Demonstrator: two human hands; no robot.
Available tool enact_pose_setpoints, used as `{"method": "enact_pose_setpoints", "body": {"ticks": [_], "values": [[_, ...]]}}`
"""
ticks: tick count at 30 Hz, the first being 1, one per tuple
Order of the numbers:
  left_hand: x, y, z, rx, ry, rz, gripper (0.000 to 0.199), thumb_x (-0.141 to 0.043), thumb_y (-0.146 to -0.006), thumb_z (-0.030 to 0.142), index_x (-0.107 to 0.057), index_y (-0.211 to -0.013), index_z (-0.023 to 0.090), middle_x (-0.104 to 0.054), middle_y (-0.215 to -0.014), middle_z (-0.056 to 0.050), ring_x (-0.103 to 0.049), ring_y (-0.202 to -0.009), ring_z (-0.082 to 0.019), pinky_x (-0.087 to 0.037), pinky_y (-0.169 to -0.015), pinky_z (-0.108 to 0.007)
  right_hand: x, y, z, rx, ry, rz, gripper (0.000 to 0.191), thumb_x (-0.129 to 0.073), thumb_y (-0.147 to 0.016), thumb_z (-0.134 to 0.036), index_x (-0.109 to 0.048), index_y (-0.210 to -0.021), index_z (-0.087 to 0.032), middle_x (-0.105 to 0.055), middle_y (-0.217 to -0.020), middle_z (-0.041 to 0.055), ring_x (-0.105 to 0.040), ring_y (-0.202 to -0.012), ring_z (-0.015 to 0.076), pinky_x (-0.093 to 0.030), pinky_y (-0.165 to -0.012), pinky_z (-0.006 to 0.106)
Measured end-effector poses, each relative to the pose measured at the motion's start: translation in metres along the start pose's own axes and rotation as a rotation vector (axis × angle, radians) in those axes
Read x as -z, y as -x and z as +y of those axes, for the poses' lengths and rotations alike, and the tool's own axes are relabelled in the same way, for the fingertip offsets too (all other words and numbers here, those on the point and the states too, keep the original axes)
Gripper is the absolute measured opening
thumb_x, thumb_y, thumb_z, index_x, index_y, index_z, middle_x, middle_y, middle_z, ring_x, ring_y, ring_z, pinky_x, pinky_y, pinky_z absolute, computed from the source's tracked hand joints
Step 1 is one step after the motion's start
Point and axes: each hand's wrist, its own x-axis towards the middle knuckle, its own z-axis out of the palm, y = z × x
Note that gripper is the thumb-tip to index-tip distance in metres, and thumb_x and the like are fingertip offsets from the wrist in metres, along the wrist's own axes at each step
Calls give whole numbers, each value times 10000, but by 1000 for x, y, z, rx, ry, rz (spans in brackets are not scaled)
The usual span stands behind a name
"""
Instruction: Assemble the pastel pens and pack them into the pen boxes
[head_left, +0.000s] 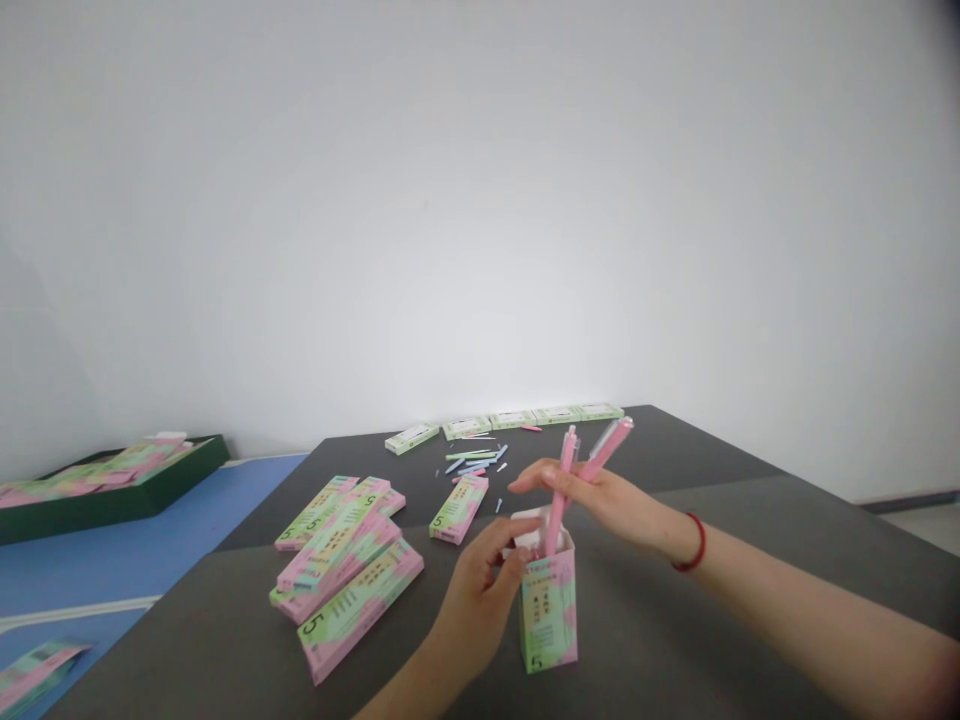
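A pink and green pen box [550,612] stands upright on the dark table with its top open. My left hand [474,590] is closed at the box's upper left edge, fingers and thumb pinching around the open flap. My right hand [619,505], with a red band on the wrist, is closed above the box. One pink pen [561,485] sits with its lower end inside the box opening, leaning a little right against the right fingers. Another pink pen [609,446] slants up to the right out of the right hand; its lower end is hidden by the fingers.
Several pink and green boxes [360,600] lie piled on the left, with a single box [459,508] behind my left hand. Farther back are scattered pen parts [476,460] and a row of boxes [514,420] by the wall. A green tray [180,475] stands far left.
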Motion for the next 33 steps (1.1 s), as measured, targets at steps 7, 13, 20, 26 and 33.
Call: {"method": "enact_pose_setpoints", "body": {"ticks": [7, 13, 20, 26, 33], "values": [[1, 1, -2, 19, -7, 10, 271, -466, -889, 232, -641, -1095, 223, -649, -1082, -42, -566, -983, -196, -418, -840, -288, 1, -5, -6, -26, 47, -62, 434, -387, -934, -495, -662, -1091, -199, -639, -1156, 60, -546, -1124, 234, -355, -1037, 404], [1, 0, -3, 69, 63, -13, 270, -460, -891, 254, -631, -1094, 203, -659, -971, -32, -576, -883, -185, -434, -790, -292, 1, -2, -5, 5, 99, -134, 399, -411, -927, -478, -638, -1117, -210, -640, -1106, 41, -568, -1054, 225, -428, -937, 363], [-2, 2, -2, 93, 8, -8, 340, -536, -815, 145, -591, -1140, 228, -634, -1116, -30, -595, -867, -165, -461, -779, -271, 1, -6, -15, 45, 81, 78, 367, -352, -955, -430, -648, -1012, -221, -643, -1070, 30, -553, -1034, 204, -426, -872, 319], [0, 2, -2, 84, -32, -15, 397, -528, -780, 86, -587, -1146, 226, -629, -1151, -26, -604, -900, -168, -470, -795, -268, 3, -7, -30, -75, 82, 112, 376, -327, -950, -436, -636, -911, -225, -633, -1000, 20, -587, -835, 194, -428, -855, 367], [-2, 0, 0, 42, -5, -57, 419, -520, -765, 42, -593, -1140, 214, -653, -1096, -25, -596, -949, -183, -462, -843, -284, -13, 4, 3, -138, 115, -50, 465, -474, -895, -450, -489, -1300, -222, -465, -1328, 78, -438, -1216, 266, -327, -1038, 439]]}}
